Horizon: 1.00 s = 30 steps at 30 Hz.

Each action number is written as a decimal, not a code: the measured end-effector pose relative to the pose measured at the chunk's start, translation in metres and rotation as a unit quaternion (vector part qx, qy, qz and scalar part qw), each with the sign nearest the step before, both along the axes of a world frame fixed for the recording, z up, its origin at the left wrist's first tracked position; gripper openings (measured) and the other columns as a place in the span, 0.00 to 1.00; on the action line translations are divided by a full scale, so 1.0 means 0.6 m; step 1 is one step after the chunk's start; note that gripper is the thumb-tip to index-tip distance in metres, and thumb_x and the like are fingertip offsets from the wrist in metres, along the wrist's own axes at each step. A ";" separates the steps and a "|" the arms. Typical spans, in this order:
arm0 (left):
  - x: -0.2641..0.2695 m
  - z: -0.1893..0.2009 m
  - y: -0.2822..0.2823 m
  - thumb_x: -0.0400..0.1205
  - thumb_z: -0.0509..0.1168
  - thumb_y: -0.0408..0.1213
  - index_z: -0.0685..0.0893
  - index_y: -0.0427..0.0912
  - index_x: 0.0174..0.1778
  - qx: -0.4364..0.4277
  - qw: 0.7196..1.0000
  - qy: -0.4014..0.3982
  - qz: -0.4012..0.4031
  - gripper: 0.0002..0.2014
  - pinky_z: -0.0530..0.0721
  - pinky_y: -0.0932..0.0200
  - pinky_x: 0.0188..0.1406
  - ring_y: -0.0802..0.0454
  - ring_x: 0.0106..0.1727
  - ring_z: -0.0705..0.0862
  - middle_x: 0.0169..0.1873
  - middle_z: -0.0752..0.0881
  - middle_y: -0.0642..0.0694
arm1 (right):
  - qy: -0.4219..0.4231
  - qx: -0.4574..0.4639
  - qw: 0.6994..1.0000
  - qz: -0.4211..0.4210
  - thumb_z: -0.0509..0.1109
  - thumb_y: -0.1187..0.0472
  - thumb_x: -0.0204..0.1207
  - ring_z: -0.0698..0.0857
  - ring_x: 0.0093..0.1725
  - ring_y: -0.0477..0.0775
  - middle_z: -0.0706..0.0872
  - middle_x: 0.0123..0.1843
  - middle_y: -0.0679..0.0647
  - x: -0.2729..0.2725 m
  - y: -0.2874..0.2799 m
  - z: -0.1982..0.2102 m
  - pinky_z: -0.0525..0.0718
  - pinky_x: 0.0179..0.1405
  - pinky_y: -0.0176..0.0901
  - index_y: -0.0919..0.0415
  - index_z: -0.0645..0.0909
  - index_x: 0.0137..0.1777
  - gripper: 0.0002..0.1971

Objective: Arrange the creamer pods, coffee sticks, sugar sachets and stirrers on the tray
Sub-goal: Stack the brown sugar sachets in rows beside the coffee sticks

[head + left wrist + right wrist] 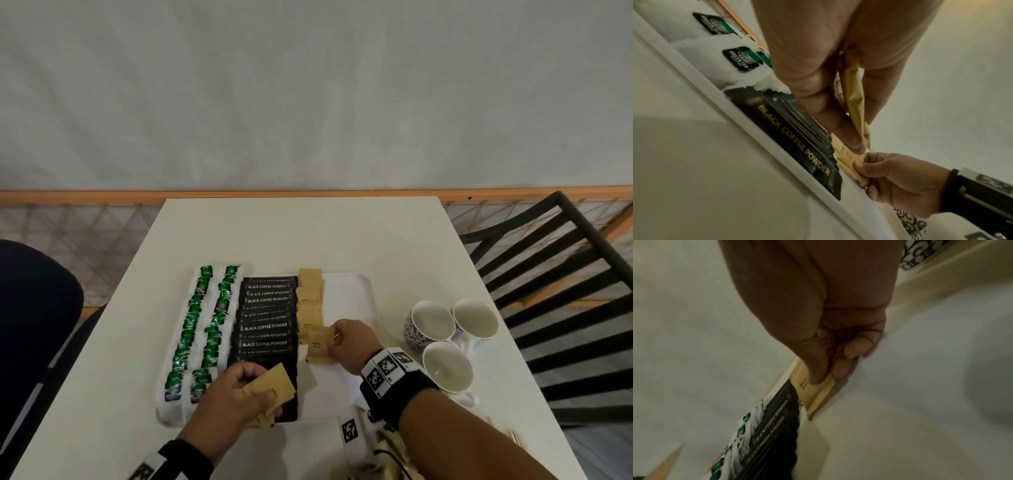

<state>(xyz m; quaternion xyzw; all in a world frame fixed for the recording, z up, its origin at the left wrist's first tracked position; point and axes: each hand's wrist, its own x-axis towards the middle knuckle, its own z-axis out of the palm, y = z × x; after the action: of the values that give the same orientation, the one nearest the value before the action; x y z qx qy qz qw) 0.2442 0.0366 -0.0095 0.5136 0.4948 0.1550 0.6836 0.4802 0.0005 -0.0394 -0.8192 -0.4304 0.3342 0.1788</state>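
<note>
My right hand (349,344) pinches a brown sugar sachet (319,345) at the near end of the sachet column on the tray (366,291); my left hand (236,390) grips spare sachets (274,382) at seven o'clock, farther from the gap.

Sugar sachets (310,301) matt brown paper; coffee sticks (266,325) glossy black foil; tray (356,291) smooth white plastic.

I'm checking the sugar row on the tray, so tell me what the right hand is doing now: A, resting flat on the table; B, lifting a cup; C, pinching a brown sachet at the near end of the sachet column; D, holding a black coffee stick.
C: the right hand pinches a brown sachet at the near end of the sachet column, beside the black coffee sticks.
</note>
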 end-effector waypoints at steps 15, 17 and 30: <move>0.018 0.006 0.019 0.75 0.71 0.22 0.80 0.32 0.56 -0.028 0.998 -0.043 0.040 0.14 0.87 0.49 0.35 0.35 0.39 0.89 0.43 0.90 0.32 | 0.033 0.022 0.996 -0.080 0.73 0.60 0.71 0.82 0.37 0.48 0.81 0.40 0.48 -0.014 0.036 -0.002 0.78 0.30 0.36 0.53 0.71 0.49 0.13; 0.020 0.007 0.021 0.75 0.71 0.22 0.81 0.31 0.56 -0.020 0.998 -0.042 0.038 0.14 0.87 0.50 0.34 0.36 0.38 0.89 0.43 0.90 0.32 | 0.029 0.030 0.996 -0.080 0.72 0.58 0.72 0.79 0.35 0.47 0.81 0.40 0.49 -0.018 0.034 -0.003 0.73 0.27 0.35 0.53 0.67 0.53 0.17; 0.030 0.002 0.018 0.65 0.79 0.40 0.87 0.50 0.38 0.153 0.981 0.071 -0.095 0.09 0.84 0.60 0.34 0.52 0.34 0.87 0.35 0.91 0.44 | 0.130 0.100 0.973 0.163 0.78 0.52 0.70 0.78 0.38 0.37 0.81 0.39 0.37 -0.054 -0.019 0.043 0.77 0.44 0.29 0.47 0.85 0.58 0.16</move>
<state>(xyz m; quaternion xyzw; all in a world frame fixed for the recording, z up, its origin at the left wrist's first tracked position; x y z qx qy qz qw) 0.2620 0.0472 -0.0080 0.6662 0.4615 0.1265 0.5720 0.4479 -0.0107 -0.0133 -0.6654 -0.5625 0.4176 0.2578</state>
